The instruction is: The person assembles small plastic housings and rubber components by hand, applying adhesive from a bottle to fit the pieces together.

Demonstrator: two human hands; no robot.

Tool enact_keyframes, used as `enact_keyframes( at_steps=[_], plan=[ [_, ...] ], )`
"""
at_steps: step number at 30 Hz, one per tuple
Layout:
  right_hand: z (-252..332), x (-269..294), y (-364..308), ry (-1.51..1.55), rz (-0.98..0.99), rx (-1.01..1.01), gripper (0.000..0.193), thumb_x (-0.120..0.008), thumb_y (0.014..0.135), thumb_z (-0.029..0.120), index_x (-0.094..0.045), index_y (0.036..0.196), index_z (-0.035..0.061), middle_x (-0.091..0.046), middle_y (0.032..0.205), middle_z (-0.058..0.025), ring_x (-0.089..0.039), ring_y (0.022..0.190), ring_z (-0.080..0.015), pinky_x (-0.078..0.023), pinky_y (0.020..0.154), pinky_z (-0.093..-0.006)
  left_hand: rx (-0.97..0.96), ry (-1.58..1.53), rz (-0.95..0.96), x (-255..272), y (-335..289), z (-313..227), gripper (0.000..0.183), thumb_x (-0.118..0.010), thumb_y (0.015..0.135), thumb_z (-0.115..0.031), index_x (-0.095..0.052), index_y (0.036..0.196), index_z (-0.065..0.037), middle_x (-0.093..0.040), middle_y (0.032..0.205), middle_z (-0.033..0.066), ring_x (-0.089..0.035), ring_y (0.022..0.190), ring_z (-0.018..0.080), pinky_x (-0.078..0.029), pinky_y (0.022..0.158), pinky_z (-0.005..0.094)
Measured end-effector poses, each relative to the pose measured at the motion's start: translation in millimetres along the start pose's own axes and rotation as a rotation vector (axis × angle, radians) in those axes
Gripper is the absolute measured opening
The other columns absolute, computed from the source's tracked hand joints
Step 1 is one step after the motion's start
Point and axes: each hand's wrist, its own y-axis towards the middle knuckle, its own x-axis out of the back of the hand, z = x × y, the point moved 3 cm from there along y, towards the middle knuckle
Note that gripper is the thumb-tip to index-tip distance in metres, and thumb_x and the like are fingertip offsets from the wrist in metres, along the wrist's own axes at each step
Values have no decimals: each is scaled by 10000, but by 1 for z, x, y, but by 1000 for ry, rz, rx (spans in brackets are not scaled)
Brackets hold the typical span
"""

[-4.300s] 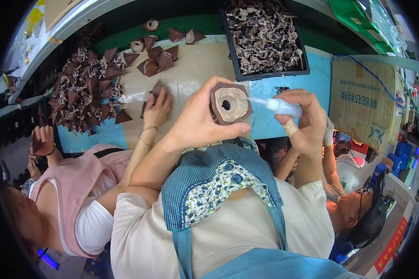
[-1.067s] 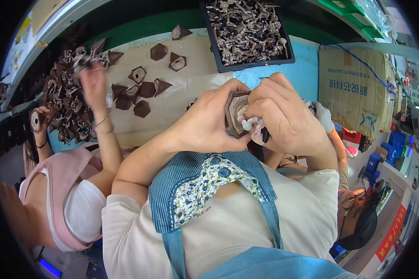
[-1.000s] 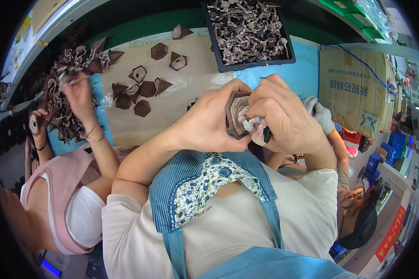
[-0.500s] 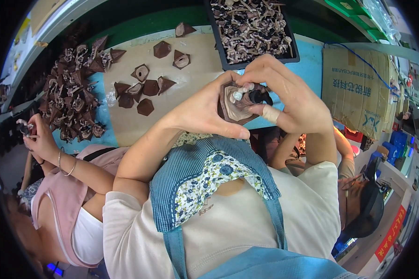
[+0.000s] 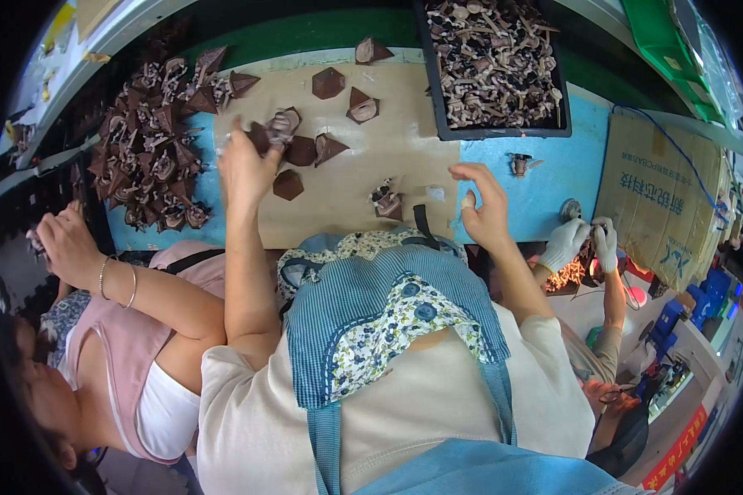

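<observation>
My left hand reaches over the table, its fingers closed on a brown faceted piece that is blurred by motion. Around it lie similar brown pieces, among them a hexagonal one and a pointed one. My right hand hovers near the table's front edge, thumb and fingers apart, holding nothing. Between my hands, a small figure on a brown base rests near that edge. A small brownish figure part lies on the blue surface to the right.
A black tray full of small figure parts stands at the back. A heap of brown pieces with figures covers the left side. A cardboard box stands at right. Co-workers' hands work at left and, in white gloves, at right.
My hands have parted. The figure on its brown base now rests on the table; my left hand has moved left to the brown pieces, and my right hand is empty. The view has shifted.
</observation>
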Motion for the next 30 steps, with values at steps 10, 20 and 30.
enact_keyframes(
  at_steps=[10,20,30],
  plan=[
    [-98,-45,-54,-101,37,-168,537,-546,617,-110,-553,1131,44,-561,1170,-123,-483,1108,-307,-427,914,-399,-617,407,-180,-132,60,-37,456,-710,693,-197,-545,1108,-102,-542,1166,132,-376,1259,318,-239,1015,602],
    [-45,-19,-23,377,-153,-309,327,-555,838,57,-547,1164,22,-558,1003,-124,-534,956,-246,-451,828,-316,-227,-632,165,-84,10,-78,368,-643,798,-216,-448,1021,1,-537,907,77,-527,860,141,-451,776,279],
    [124,78,33,-89,-156,239,308,-667,737,30,-606,1039,14,-610,887,-122,-566,723,-265,-462,676,-334,-400,-1049,630,-24,-69,-156,633,-792,652,-88,-424,1162,-12,-557,1031,54,-542,971,119,-449,849,277]
  ],
)
